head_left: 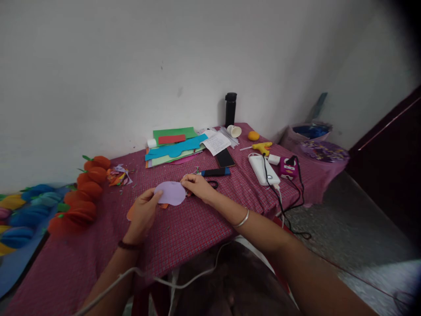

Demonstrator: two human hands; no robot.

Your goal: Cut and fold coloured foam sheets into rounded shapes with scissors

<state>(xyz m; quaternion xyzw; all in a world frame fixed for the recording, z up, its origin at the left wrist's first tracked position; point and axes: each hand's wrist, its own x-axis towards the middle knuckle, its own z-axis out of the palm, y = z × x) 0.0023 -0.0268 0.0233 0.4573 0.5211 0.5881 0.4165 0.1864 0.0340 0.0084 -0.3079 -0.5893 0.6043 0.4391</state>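
Note:
My left hand (144, 214) pinches the left edge of a round lilac paper piece (171, 193) just above the checked magenta tablecloth (184, 232). My right hand (196, 186) is closed at the paper's right edge, fingers curled over it; black scissor handles (213, 184) show just behind that hand, and I cannot tell whether it grips them. Orange paper pieces (130, 213) lie under the lilac one.
A stack of coloured paper sheets (174, 147), a blue-black tool (215, 172), a phone (225, 157), a black flask (230, 109), a yellow glue gun (263, 147), a white power bank (263, 169) with cables. Orange paper pumpkins (85, 193) line the left. A floor drop lies on the right.

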